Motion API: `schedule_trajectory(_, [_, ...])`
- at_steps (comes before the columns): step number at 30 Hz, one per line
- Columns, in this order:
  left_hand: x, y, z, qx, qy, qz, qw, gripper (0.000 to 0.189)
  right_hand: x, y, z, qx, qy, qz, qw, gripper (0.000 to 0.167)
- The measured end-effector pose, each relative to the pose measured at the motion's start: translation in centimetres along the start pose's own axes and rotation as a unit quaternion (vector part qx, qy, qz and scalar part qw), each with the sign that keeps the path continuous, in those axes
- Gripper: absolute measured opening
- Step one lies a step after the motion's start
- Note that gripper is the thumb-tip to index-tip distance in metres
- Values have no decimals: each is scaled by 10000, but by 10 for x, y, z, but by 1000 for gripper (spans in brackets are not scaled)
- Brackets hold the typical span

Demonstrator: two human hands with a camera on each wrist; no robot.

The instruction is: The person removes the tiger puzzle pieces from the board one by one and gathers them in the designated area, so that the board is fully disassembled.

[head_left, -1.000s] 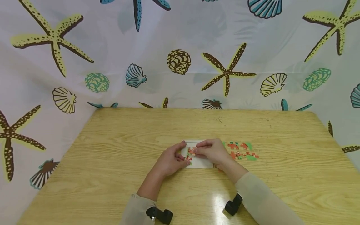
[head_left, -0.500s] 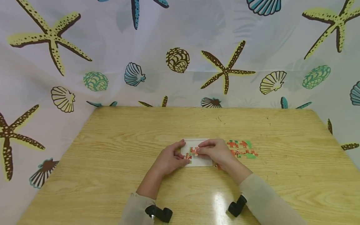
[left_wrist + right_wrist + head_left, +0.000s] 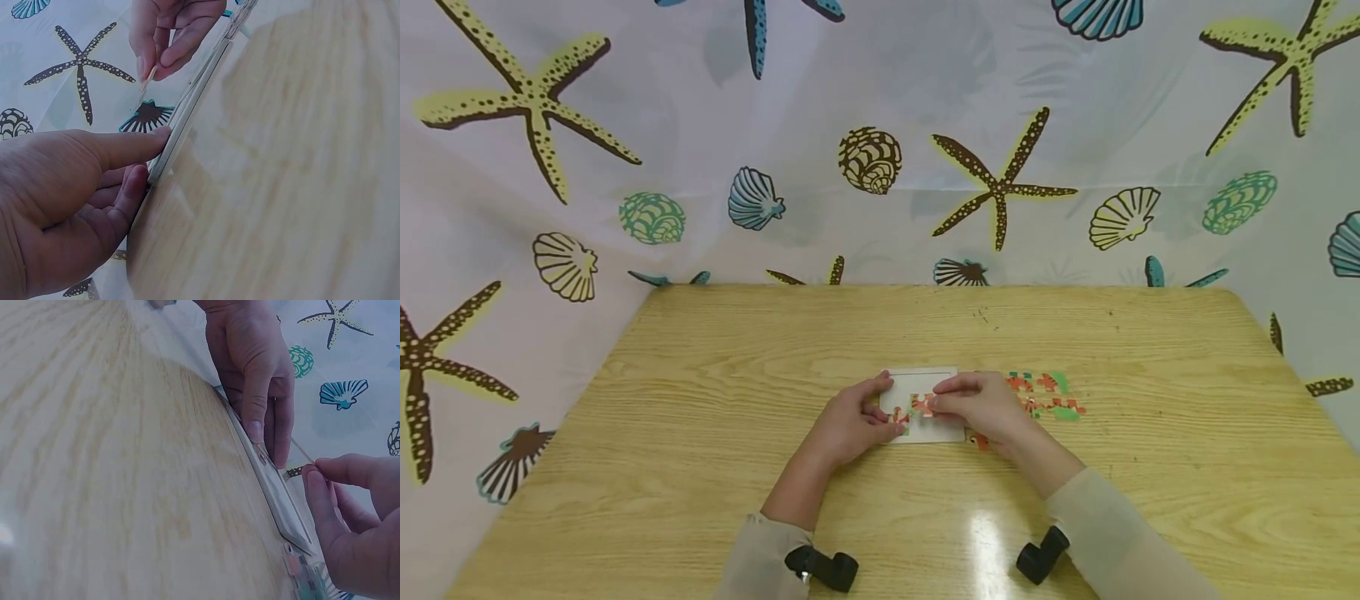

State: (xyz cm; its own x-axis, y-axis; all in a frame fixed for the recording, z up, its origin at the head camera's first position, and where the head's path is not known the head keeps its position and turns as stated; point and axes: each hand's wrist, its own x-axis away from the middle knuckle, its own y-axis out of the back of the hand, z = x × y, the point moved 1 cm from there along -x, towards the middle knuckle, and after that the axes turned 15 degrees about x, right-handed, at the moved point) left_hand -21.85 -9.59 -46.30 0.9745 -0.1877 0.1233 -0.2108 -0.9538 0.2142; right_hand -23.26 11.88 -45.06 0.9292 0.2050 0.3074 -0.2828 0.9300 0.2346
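A white puzzle board lies on the wooden table, with a red-and-green jigsaw piece at its near left corner. My left hand holds the board's left side, its thumb on the near left part by that piece. Between thumb and fingertips, my right hand pinches another orange-red jigsaw piece over the middle of the board. In the right wrist view this pinched piece appears edge-on, tilted and raised off the board. My right hand hides part of the board's right side.
Several loose orange and green jigsaw pieces lie right of the board, some behind my right hand. One more piece sits by the board's near right corner. A curtain with shells and starfish hangs beyond the table.
My right hand has moved slightly right with the pinched jigsaw piece, away from the piece at the left corner. My left hand stays at the board's left side.
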Motion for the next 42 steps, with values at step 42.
schedule_trajectory(42, [5,1,1,-24,-103,104,9999,53,26,36,-16,161,384,163,9990,30])
